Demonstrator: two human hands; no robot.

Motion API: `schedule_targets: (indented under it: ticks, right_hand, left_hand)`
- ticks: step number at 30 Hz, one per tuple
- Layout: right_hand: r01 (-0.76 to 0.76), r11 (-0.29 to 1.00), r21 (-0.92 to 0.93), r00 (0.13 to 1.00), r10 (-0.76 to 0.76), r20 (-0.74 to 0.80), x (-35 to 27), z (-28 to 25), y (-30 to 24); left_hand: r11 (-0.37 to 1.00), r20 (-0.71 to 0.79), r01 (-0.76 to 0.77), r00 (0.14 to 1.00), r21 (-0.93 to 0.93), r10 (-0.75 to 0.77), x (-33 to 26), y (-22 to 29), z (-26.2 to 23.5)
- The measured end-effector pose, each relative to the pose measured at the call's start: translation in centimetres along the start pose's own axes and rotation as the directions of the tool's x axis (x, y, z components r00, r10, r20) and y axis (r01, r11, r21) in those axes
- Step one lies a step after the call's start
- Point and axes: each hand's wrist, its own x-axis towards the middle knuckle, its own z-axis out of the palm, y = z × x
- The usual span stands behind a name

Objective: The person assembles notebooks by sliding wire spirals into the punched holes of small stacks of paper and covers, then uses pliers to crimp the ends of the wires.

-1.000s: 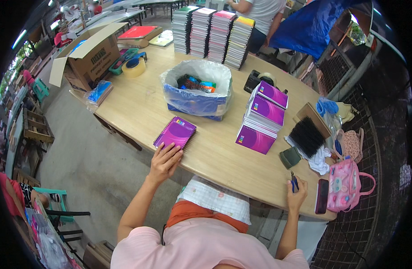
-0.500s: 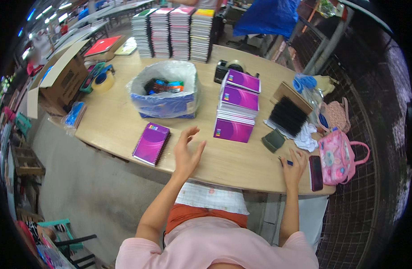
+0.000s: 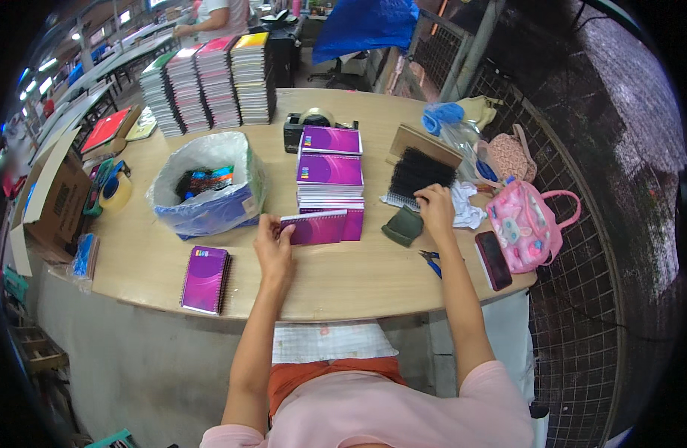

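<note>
My left hand (image 3: 273,252) is closed on the left end of a purple notebook pad (image 3: 318,228), thumb in front; small holes run along its white upper edge. The pad is tilted up before a row of purple pads (image 3: 330,170). Over the right edge of a bundle of black binding wires (image 3: 418,175), my right hand (image 3: 436,207) has its fingers drawn together; anything pinched in them is too small to make out. Blue-handled pliers (image 3: 432,264) lie beside my right forearm. At the left front, a stack of wire-bound purple notebooks (image 3: 204,279) rests on the table.
A plastic-lined blue box (image 3: 209,216) stands left of the pads, a tape dispenser (image 3: 293,133) behind them. A dark green block (image 3: 402,226), a phone (image 3: 493,260) and a pink bag (image 3: 524,228) lie at the right. Tall notebook stacks (image 3: 255,86) line the back.
My left hand, which was open above the table, now grips a purple pad. The right hand has left the pliers and reached forward to the black wires. The whole view has shifted.
</note>
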Motion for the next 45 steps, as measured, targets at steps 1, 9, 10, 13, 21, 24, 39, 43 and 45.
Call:
schedule_targets:
  ticks: [1, 9, 10, 13, 21, 24, 39, 43, 45]
  right_hand:
    - [0.01, 0.998, -0.058, 0.996, -0.005, 0.084, 0.6, 0.4, 0.5]
    - [0.198, 0.947, -0.252, 0.927, -0.097, 0.361, 3.1, 3.1, 0.8]
    - [0.204, 0.95, -0.236, 0.93, -0.112, 0.349, 3.4, 3.1, 0.6]
    - [0.203, 0.968, -0.145, 0.962, -0.17, 0.214, 3.5, 2.5, 1.2]
    - [0.069, 0.912, 0.403, 0.943, -0.192, 0.272, -1.7, -5.8, -5.9]
    - [0.12, 0.891, 0.438, 0.912, -0.273, 0.305, -4.9, -5.0, -6.3]
    - [0.139, 0.74, 0.658, 0.892, -0.382, 0.242, -5.5, -2.1, -6.5]
    - [0.091, 0.74, 0.666, 0.905, -0.341, 0.255, -5.6, -2.2, -6.9]
    - [0.049, 0.723, 0.689, 0.907, -0.321, 0.272, -5.6, -2.2, -6.8]
  left_hand:
    - [0.994, 0.013, -0.089, 0.996, 0.066, 0.088, -1.2, 1.4, -0.3]
    - [0.835, 0.283, -0.405, 0.907, 0.372, 0.313, -7.2, 5.3, -1.0]
    - [0.868, 0.26, -0.367, 0.921, 0.336, 0.289, -7.6, 5.3, -0.4]
    - [0.913, 0.218, -0.276, 0.952, 0.3, 0.216, -8.1, 5.0, 0.5]
    - [0.913, 0.16, -0.259, 0.963, 0.316, 0.218, -8.0, 4.1, 0.5]
    - [0.895, 0.162, -0.304, 0.951, 0.325, 0.264, -7.9, 3.9, 1.4]
    - [0.917, 0.087, -0.234, 0.972, 0.324, 0.217, -7.8, 3.8, 4.5]
    - [0.938, 0.081, -0.19, 0.982, 0.292, 0.173, -7.8, 3.8, 4.9]
    - [0.942, 0.067, -0.18, 0.984, 0.284, 0.168, -7.8, 3.7, 5.1]
